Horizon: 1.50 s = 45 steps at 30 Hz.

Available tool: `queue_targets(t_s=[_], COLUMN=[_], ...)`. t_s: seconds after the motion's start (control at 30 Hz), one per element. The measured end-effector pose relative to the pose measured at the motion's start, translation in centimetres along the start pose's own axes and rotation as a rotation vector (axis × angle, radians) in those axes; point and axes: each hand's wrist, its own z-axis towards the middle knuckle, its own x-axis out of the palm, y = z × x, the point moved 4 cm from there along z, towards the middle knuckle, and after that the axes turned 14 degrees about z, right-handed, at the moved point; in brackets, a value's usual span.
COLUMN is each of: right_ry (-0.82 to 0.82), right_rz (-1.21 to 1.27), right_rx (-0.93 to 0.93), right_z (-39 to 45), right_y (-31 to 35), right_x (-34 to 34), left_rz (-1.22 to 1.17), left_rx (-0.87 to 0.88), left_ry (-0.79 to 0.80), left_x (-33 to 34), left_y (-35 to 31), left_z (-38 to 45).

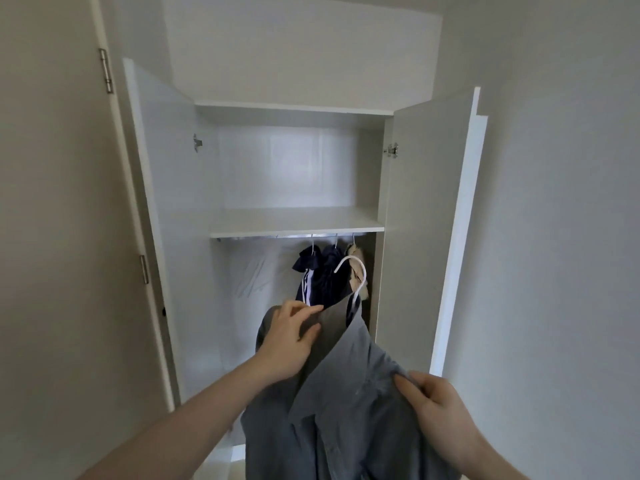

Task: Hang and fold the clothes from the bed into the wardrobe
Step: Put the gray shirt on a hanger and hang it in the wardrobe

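Observation:
A grey-blue button shirt hangs on a white hanger, held up in front of the open wardrobe. My left hand pinches the shirt's far shoulder near the collar. My right hand grips the near shoulder. The hanger's hook points up and to the left, below the metal rail and apart from it. On the rail's right end hang two navy garments and a beige one.
Both wardrobe doors stand open, the left door and the right door. A white shelf lies above the rail. The rail's left half is bare. White walls flank the wardrobe on both sides.

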Motion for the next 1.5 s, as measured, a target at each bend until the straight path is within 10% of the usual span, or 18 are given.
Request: queue_targets(t_s=[0.63,1.5], right_ry=[0.131,-0.17], right_rz=[0.326,0.382], right_rx=[0.157,0.285], right_z=[26.2,54.9], right_y=[-6.5,-10.5], right_x=[8.9,30.3], left_rz=[-0.132,0.365], left_rx=[-0.367,-0.168], left_ry=[-0.15,-0.086], left_x=[2.8,-1.5], left_y=[14.0,35.9], left_z=[15.3,48.2])
